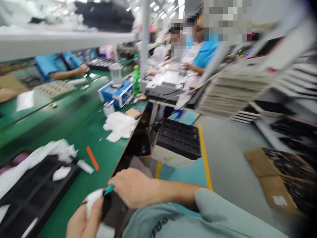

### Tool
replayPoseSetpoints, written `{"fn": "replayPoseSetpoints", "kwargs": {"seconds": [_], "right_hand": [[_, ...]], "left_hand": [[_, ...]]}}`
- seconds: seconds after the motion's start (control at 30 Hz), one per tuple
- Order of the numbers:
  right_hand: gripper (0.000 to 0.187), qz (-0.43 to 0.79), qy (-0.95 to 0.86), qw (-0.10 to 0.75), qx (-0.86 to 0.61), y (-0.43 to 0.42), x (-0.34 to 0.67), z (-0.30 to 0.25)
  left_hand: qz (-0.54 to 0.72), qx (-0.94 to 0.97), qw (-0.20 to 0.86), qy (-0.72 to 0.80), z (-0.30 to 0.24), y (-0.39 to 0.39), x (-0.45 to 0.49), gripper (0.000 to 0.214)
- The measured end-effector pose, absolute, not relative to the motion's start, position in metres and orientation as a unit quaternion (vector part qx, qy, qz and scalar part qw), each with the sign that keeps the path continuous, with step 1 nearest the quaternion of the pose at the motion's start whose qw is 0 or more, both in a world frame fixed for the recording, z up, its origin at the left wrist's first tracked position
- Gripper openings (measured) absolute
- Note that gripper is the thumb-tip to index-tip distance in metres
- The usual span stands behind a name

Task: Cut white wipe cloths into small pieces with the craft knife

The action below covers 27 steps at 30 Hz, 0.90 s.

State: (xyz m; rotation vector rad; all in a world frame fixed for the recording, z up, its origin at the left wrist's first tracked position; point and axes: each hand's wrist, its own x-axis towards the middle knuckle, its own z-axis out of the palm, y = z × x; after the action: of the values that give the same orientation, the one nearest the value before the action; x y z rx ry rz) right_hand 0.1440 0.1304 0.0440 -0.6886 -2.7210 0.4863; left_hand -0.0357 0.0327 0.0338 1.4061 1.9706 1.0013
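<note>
My left hand (pixel 83 218) is closed around a white cloth or wipe (pixel 94 198) at the bottom of the view, close to my body. Just to its right is my right hand (pixel 131 186), back upward and fingers curled by the table edge. Between the two hands shows a small teal piece (pixel 109 189) with a dark part under it; its kind is blurred. What my right fingers grip is hidden. On the green table (pixel 81 132) to the left lie a black compartment tray (pixel 37 188) and an orange strip (pixel 92 158).
White cloths (pixel 120 125) lie near a blue box (pixel 116 92) and a green bottle (pixel 136 79). Below the table's right edge, a black tray (pixel 178 137) sits on a white box. Cardboard boxes (pixel 269 181) stand on the right. Co-workers in blue (pixel 205 54) sit beyond.
</note>
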Motion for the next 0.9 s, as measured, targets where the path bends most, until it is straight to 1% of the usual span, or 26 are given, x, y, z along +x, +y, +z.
{"fn": "replayPoseSetpoints", "kwargs": {"seconds": [0.07, 0.2, 0.33, 0.47, 0.57, 0.7, 0.9], "right_hand": [[0.018, 0.218, -0.927, 0.188, -0.242, 0.121, 0.145, 0.031], [0.024, 0.306, -0.877, 0.259, -0.264, 0.105, 0.15, 0.001], [0.026, 0.323, -0.855, 0.301, -0.273, 0.085, 0.158, -0.017], [0.025, 0.334, -0.853, 0.292, -0.277, 0.07, 0.165, -0.027], [0.025, 0.35, -0.855, 0.283, -0.257, 0.062, 0.174, -0.035], [0.025, 0.362, -0.862, 0.265, -0.238, 0.055, 0.187, -0.042], [0.026, 0.371, -0.86, 0.243, -0.251, 0.054, 0.189, -0.045]], "left_hand": [[0.376, 0.484, 0.244, 0.751, 0.031, 0.016, -0.026, 0.051], [0.384, 0.476, 0.278, 0.741, 0.028, 0.007, -0.013, 0.033], [0.408, 0.428, 0.269, 0.76, 0.021, -0.006, -0.005, 0.032], [0.403, 0.41, 0.308, 0.758, 0.012, -0.023, 0.004, 0.034], [0.399, 0.387, 0.357, 0.751, 0.009, -0.034, 0.01, 0.035], [0.406, 0.341, 0.424, 0.734, 0.012, -0.047, 0.017, 0.03], [0.398, 0.282, 0.447, 0.75, 0.012, -0.048, 0.018, 0.033]]}}
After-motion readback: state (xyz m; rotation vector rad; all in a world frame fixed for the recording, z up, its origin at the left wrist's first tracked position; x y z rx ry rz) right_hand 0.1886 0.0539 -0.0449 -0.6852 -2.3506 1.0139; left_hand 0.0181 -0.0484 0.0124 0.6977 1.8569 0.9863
